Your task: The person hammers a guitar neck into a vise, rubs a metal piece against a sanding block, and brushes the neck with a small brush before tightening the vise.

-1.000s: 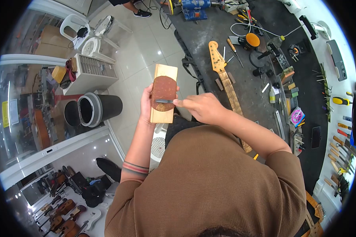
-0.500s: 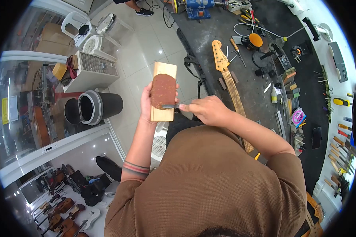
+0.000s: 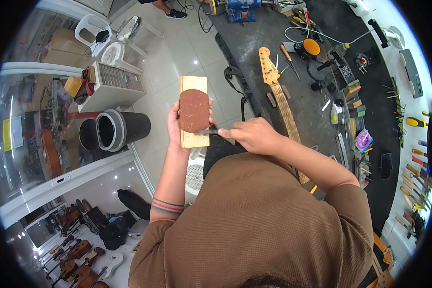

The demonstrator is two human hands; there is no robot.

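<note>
My left hand is wrapped round the sides of a pale wooden block, held up above my lap. On the block's upper face lies a reddish-brown slab with rounded ends and lighter specks, like a sharpening stone. My right hand pinches a thin, flat metal blade, its index finger stretched along it. The blade's far end rests at the lower edge of the slab, pointing left; its handle, if any, is hidden in my fingers.
To the right, a dark workbench carries a guitar neck, a file, a blue vise and several small tools. A bin stands on the floor at left. Another person's shoe shows at the top.
The block and slab have shifted slightly left and turned a little. My right hand has moved slightly, and the blade still meets the slab's lower end.
</note>
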